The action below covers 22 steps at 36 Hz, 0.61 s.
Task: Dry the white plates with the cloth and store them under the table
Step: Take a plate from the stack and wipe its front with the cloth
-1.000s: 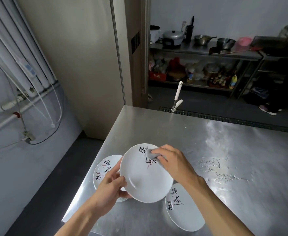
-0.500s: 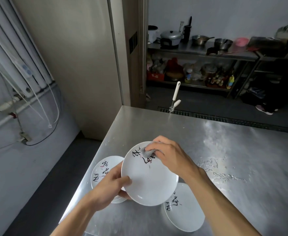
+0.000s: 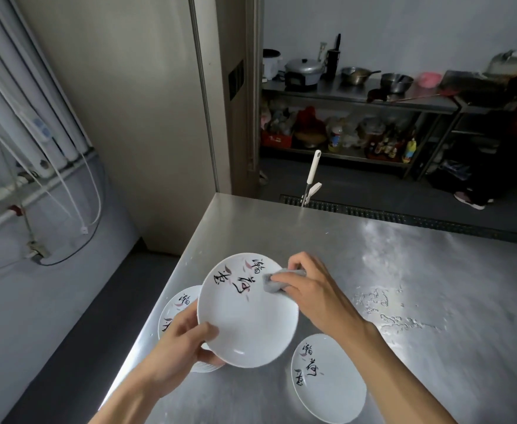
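My left hand (image 3: 184, 341) grips the near-left rim of a white plate (image 3: 245, 325) with black brush writing, held tilted above the steel table (image 3: 388, 270). My right hand (image 3: 309, 289) pinches a small grey cloth (image 3: 277, 280) and presses it on the plate's upper right inner face. A second white plate (image 3: 176, 304) lies on the table at the left corner, partly hidden behind the held plate and my left hand. A third white plate (image 3: 330, 384) lies flat on the table to the lower right.
Water drops (image 3: 385, 310) spot the table right of my hands. The table's left edge drops to a dark floor (image 3: 67, 332). A white-handled tool (image 3: 312, 175) stands behind the far edge. Shelves with pots (image 3: 355, 84) stand at the back.
The held plate has turned, so more of its writing shows. My right hand with the cloth has slid to the plate's upper right rim.
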Tool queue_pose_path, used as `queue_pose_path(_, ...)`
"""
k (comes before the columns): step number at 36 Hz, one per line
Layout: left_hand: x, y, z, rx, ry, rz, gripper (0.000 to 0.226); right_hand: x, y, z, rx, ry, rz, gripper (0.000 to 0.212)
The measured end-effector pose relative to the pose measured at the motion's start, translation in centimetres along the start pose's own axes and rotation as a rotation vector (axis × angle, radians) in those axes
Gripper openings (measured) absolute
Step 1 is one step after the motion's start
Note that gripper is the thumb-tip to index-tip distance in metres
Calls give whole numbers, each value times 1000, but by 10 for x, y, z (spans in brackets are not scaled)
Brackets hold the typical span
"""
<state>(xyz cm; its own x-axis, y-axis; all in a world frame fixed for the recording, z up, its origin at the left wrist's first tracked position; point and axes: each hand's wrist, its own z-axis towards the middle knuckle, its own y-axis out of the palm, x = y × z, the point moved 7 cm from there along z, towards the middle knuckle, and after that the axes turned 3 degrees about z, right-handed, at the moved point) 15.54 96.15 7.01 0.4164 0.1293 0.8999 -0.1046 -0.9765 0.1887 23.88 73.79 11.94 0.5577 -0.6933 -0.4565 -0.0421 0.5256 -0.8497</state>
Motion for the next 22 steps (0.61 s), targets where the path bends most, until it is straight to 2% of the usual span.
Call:
queue_pose_path(4, -8, 17, 0, -34, -26, -30, 47, -16, 3, 9, 26, -49, 55, 25)
queue_pose_path(7, -10, 19, -5, -30, -35, -37, 48, -16, -4, 11, 23, -5, 86, 15)
queue_pose_path(10, -7, 14, -7, -71, -51, -14, 49, -10, -4, 4, 11, 10, 92, 31)
queue_pose_path(17, 1, 8, -7, -45, -20, -5, 47, -17, -5, 3, 112, 1, 22, 23)
queue_pose_path(19, -2, -1, -9, -13, -17, -24, 44, -17, -15, -2, 203, -5, -90, 30)
queue_pose_path(22, -6, -6, -10, 12, -23, -32, 44, -16, -11, -8, 210, -42, -176, 43)
